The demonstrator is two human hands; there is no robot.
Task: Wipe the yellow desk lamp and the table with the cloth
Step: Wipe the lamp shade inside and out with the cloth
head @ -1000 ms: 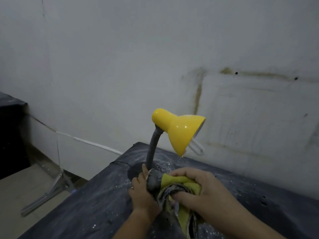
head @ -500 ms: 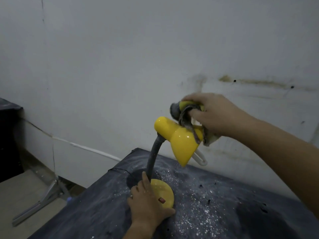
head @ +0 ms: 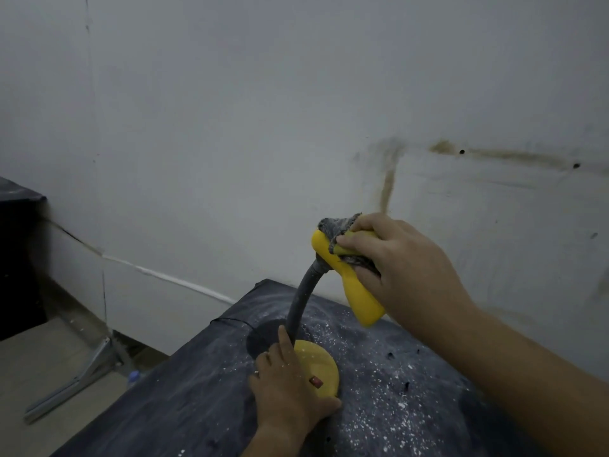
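Observation:
The yellow desk lamp stands on the dark table [head: 184, 400], with its shade [head: 357, 296] tilted down to the right on a grey bendable neck [head: 301, 301]. My right hand [head: 402, 258] grips a grey and yellow cloth [head: 336, 227] and presses it onto the top of the shade. My left hand [head: 290, 394] rests flat on the lamp's round yellow base [head: 318, 364], fingers straight beside the neck. A small red switch shows on the base.
White dust and specks cover the table top around the base. The wall [head: 296, 110] stands close behind the table. A metal frame [head: 72, 380] lies on the floor at the left, beside a dark cabinet [head: 16, 258].
My right hand lifted the cloth from the base up to the shade and now wipes along its top. My left hand has stayed on the base.

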